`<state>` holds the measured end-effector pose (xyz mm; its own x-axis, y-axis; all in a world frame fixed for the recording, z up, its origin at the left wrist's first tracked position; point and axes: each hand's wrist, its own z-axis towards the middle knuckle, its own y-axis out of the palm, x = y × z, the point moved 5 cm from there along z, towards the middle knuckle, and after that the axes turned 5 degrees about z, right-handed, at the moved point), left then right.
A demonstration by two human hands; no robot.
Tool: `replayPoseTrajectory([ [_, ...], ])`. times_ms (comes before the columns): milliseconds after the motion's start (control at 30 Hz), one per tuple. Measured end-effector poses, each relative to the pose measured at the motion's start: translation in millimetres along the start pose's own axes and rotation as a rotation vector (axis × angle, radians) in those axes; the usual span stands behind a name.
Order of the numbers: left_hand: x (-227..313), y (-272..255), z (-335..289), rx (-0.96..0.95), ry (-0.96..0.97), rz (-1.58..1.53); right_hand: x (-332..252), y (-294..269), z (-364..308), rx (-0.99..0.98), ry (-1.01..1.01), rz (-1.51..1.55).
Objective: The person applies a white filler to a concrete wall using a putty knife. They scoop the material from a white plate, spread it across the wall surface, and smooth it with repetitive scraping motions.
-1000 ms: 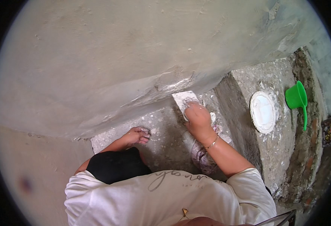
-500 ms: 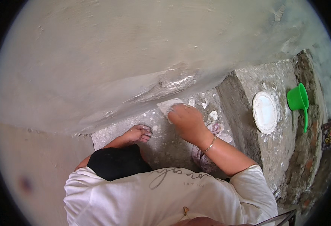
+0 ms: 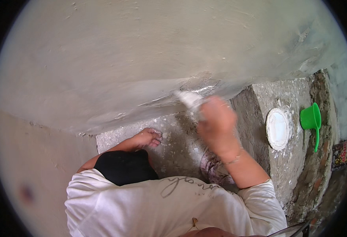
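Note:
My right hand (image 3: 217, 125), smeared by motion, is closed around a flat, white-coated scraper (image 3: 189, 98). The blade is at the foot of the grey plastered wall (image 3: 142, 47), close below a rough, shiny wet patch (image 3: 199, 85). Whether it touches the wall is hard to make out. My left hand (image 3: 148, 137) rests beside my dark-covered knee (image 3: 126, 168), its fingers curled in and spotted with white; nothing shows in them. Beneath my right forearm lies a crumpled, white-smeared bag or cloth (image 3: 212, 166), partly hidden.
On the raised concrete ledge at right sits a round white dish (image 3: 268, 130) of white paste, with a green dipper (image 3: 310, 118) beside it. Farther right is a dark printed packet (image 3: 341, 155). White splatter marks the floor (image 3: 175, 138). A side wall (image 3: 43, 166) stands at left.
My right hand has moved right and slightly up with the scraper, and the blade now points up toward the wet patch. My left hand has stayed by the knee. The view has shifted slightly.

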<state>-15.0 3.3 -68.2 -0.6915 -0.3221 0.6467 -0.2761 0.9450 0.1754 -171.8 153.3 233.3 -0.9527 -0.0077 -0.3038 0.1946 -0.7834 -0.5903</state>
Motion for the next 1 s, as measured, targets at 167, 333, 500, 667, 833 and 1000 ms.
replayPoseTrajectory([
  [167, 2.0, 4.4, 8.9, -0.014, 0.019, -0.001, 0.3, 69.5, -37.5, -0.286, -0.157, 0.144],
  [333, -6.5, 0.2, 6.3, -0.019, 0.003, -0.039, 33.1, 33.6, -6.3, 0.074, -0.057, 0.027],
  [500, -1.2, -1.2, 0.3, 0.0, 0.025, -0.017, 57.7, -15.6, -2.3, 0.049, 0.266, 0.081],
  [667, 1.4, -1.8, 6.0, -0.012, 0.035, -0.023, 126.5, -0.2, -48.7, -0.038, 0.874, 0.639],
  [833, -14.5, -14.5, 6.1, -0.008, 0.046, -0.05, 113.4, 16.3, -73.2, 0.051, 0.934, 0.68],
  [1000, -8.8, -8.9, 1.9, 0.014, -0.005, -0.045, 127.2, 24.1, -95.6, 0.228, 0.856, 0.518],
])
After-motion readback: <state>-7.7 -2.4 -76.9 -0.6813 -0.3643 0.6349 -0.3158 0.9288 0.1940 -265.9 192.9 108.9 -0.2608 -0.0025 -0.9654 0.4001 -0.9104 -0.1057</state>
